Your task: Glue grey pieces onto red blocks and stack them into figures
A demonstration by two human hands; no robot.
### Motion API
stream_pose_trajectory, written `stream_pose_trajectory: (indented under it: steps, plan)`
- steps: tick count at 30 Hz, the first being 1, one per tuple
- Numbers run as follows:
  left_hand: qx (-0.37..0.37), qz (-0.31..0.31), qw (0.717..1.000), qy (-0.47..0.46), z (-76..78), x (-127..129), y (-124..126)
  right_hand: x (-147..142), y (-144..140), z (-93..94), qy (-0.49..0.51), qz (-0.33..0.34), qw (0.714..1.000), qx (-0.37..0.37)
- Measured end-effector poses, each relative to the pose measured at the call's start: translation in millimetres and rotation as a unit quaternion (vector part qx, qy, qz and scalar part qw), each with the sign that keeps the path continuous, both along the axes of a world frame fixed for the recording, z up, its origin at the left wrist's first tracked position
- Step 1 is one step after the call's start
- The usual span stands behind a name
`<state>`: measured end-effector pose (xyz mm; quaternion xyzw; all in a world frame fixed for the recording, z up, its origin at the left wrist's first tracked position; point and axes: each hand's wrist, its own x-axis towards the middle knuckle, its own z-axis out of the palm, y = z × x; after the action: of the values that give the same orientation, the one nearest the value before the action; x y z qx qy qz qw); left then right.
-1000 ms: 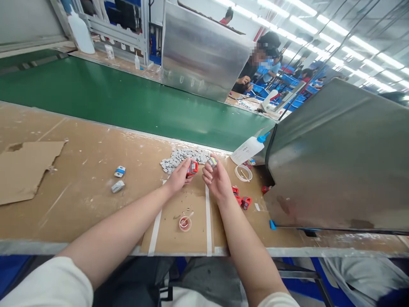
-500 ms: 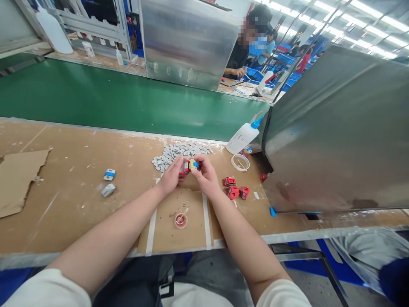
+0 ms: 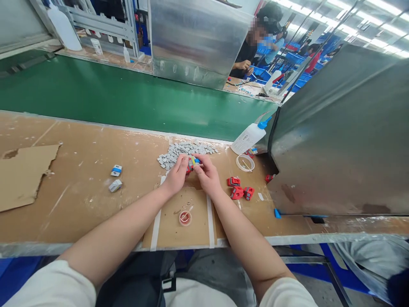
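Note:
Between my two hands, just in front of a pile of small flat grey pieces (image 3: 179,152), is a small red-and-grey plastic block (image 3: 189,166) with a yellow and blue part at its right end. My left hand (image 3: 175,179) grips the red side with closed fingers. From the right, my right hand (image 3: 208,175) pinches the yellow and blue end. Fingers cover much of the block, so I cannot tell how its parts join. Below the hands, a small clear cup of red liquid (image 3: 185,218) with a thin stick in it stands on cardboard.
Red blocks (image 3: 237,193) lie to the right, near a white ring (image 3: 238,164) and a tilted white squeeze bottle (image 3: 247,140). Leftward are a white-and-blue block (image 3: 116,170) and a grey one (image 3: 115,185). A metal panel (image 3: 335,140) borders the right; a co-worker (image 3: 243,59) sits across the green belt (image 3: 128,98).
The view has shifted slightly, moving the scene a little to the right. Both hands still hold the block, which appears turned somewhat between the fingers.

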<state>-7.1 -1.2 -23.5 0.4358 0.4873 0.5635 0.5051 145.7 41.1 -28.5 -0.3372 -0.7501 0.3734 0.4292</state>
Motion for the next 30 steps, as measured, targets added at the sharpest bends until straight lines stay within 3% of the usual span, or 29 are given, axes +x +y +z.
stream_pose_trajectory:
  steps: [3,6,8,11,13,16,21,30]
  plan:
    - [-0.041,-0.041,0.997,-0.041,8.9,-2.4,-1.5,2.3,-2.8,8.8,-0.042,0.008,0.998,0.054]
    - [-0.070,-0.074,0.995,-0.022,16.7,-8.5,-3.3,6.3,-3.5,16.1,-0.090,0.043,0.990,0.102]
    - [-0.052,-0.088,0.994,0.030,19.7,-14.1,-4.3,8.3,-2.2,18.4,-0.127,0.038,0.984,0.116]
    - [0.016,-0.076,0.980,0.181,23.7,-24.4,-5.4,10.0,-0.1,21.0,-0.197,-0.007,0.973,0.122]
    - [0.052,-0.068,0.948,0.305,28.8,-32.6,-5.6,10.7,0.3,23.9,-0.237,-0.026,0.962,0.132]
    - [0.136,-0.062,0.879,0.454,40.4,-45.4,-4.8,11.6,0.2,29.5,-0.259,0.003,0.950,0.177]
    - [0.282,-0.144,0.772,0.552,57.0,-58.5,-5.0,11.5,-1.6,34.2,-0.270,0.085,0.916,0.284]
    - [0.421,-0.133,0.700,0.562,77.8,-55.8,-18.6,14.0,-14.9,37.1,-0.277,0.096,0.897,0.332]
